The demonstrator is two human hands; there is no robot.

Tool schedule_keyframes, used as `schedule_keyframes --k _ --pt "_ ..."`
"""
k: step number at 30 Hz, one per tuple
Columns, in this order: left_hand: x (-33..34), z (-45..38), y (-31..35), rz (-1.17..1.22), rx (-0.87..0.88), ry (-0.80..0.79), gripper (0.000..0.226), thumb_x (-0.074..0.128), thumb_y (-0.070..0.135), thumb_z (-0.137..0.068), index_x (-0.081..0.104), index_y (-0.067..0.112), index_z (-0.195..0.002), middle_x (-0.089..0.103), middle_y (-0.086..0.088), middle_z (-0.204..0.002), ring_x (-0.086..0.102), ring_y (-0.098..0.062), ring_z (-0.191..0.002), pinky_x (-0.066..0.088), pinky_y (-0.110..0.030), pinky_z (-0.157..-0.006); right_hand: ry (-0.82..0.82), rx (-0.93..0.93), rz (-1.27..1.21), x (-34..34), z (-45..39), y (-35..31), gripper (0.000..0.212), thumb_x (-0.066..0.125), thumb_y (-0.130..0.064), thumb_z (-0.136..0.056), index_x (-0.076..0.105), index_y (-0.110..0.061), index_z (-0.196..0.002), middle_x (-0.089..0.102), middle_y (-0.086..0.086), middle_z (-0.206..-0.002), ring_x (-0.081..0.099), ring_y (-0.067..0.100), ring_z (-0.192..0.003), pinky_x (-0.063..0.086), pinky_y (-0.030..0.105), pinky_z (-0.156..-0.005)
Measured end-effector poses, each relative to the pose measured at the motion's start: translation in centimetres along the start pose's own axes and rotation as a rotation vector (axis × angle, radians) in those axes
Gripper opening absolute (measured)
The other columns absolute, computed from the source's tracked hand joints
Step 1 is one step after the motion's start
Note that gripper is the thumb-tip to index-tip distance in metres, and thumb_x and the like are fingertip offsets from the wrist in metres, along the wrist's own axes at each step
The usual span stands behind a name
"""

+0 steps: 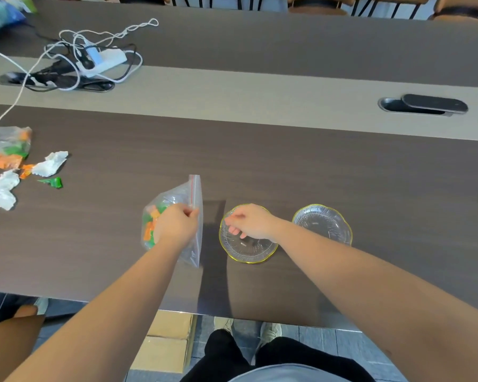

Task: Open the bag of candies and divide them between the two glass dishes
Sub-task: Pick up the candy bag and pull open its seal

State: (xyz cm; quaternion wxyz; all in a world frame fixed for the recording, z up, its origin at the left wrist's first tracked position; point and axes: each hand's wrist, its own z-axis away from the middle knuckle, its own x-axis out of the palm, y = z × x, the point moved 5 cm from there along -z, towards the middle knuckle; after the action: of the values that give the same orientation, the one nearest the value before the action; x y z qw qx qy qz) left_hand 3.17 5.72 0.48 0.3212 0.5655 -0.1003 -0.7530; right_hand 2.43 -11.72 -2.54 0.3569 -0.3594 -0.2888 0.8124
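Note:
A clear zip bag with a red strip along its mouth stands on the dark table, with orange and green candies inside. My left hand is shut on the bag, pinching it at the zip edge. Just right of the bag sits a glass dish with a gold rim, and nothing shows in it. My right hand hovers over this dish with its fingers loosely curled and nothing seen in them. A second, matching glass dish stands further right, also holding nothing.
At the far left lie another candy bag, crumpled white papers and a green wrapper. A power strip with tangled cables is at the back left and a cable port at the back right. The table's front edge is close to me.

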Motion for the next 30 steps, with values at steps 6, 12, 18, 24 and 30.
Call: schedule_keyframes --k 6,12,18,24,30 --pt "0.1 0.9 1.2 0.112 0.036 -0.166 0.022 0.074 0.035 -0.074 0.065 0.016 -0.066 0.049 0.008 -0.043 0.046 -0.007 -0.044 0.033 -0.016 -0.041 -0.015 -0.022 -0.326 0.7 0.3 -1.7 0.036 0.056 -0.031 -0.093 0.066 0.001 -0.106 0.068 0.008 -0.09 0.065 0.02 -0.084 0.058 0.032 -0.082" --pt "0.2 0.8 1.5 0.096 0.114 -0.21 0.018 0.07 0.025 -0.076 0.06 0.014 -0.066 0.048 0.008 -0.055 0.045 -0.012 -0.058 0.034 -0.003 -0.045 -0.077 -0.028 -0.375 1.9 0.1 -2.9 0.037 0.066 -0.027 -0.087 0.066 0.005 -0.106 0.069 0.011 -0.084 0.067 0.021 -0.082 0.059 0.022 -0.069" --pt "1.1 -0.1 0.4 0.389 0.083 -0.427 0.015 0.076 0.019 -0.075 0.07 0.005 -0.074 0.066 0.003 -0.058 0.061 -0.004 -0.058 0.05 -0.008 -0.057 -0.01 -0.02 -0.347 0.8 -0.4 -2.3 0.012 0.064 -0.013 -0.088 0.069 -0.003 -0.086 0.069 0.014 -0.078 0.069 0.02 -0.071 0.06 0.024 -0.072" --pt "1.3 -0.3 1.3 0.324 0.098 -0.433 0.014 0.063 0.01 -0.085 0.06 0.007 -0.072 0.064 -0.007 -0.062 0.065 -0.012 -0.052 0.055 -0.022 -0.058 0.063 -0.06 -0.08 0.0 -0.1 -2.5 0.013 0.063 -0.02 -0.088 0.062 -0.015 -0.076 0.064 -0.002 -0.063 0.056 0.011 -0.055 0.046 0.021 -0.057" --pt "0.8 -0.5 2.3 0.286 0.098 -0.424 0.012 0.057 0.007 -0.083 0.057 0.009 -0.072 0.055 -0.003 -0.049 0.048 -0.004 -0.033 0.035 -0.021 -0.044 0.123 -0.086 -0.086 -0.1 -0.3 -3.0 0.013 0.06 -0.02 -0.088 0.058 -0.017 -0.076 0.056 -0.003 -0.06 0.044 0.015 -0.055 0.037 0.026 -0.052"
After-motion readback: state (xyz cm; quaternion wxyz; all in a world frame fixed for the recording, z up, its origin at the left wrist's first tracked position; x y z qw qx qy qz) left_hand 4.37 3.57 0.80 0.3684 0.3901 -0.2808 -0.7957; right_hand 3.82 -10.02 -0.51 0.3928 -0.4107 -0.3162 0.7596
